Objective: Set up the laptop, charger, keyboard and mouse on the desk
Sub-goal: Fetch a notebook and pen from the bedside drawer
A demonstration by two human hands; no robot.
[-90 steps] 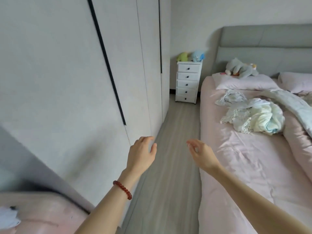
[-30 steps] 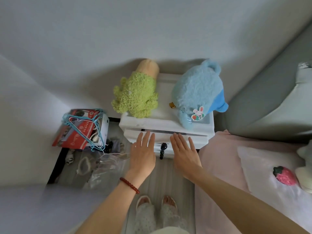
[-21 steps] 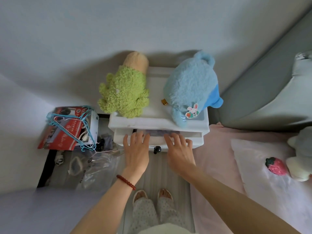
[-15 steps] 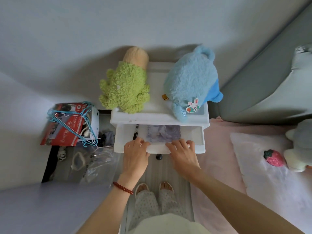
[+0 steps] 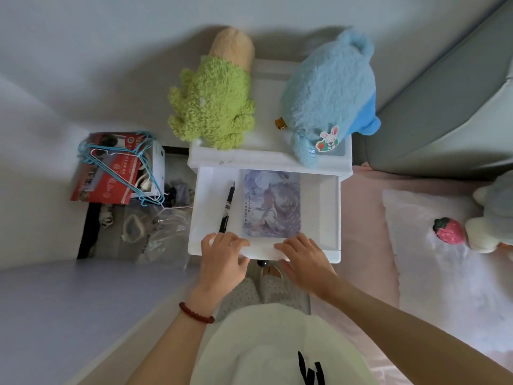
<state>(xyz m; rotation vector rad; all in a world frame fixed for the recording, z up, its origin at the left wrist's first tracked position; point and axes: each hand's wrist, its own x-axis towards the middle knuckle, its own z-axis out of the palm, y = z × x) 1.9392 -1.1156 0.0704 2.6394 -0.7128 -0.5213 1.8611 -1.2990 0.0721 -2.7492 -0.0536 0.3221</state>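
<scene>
The drawer (image 5: pixel 319 207) stands pulled out from the top of the nightstand (image 5: pixel 266 159). In it a pen (image 5: pixel 227 208) lies left of a picture card (image 5: pixel 272 202). The left hand (image 5: pixel 223 257) and right hand (image 5: pixel 302 255) grip the drawer's front edge, side by side. On the nightstand sit two plush toys, one (image 5: pixel 213 104) left of the other (image 5: pixel 327 93). Left of the nightstand, hangers (image 5: pixel 116 162) lie on a box (image 5: pixel 111 176) on the floor. The bed (image 5: pixel 416 245) lies to the right, with a pillow (image 5: pixel 433 262) on it.
</scene>
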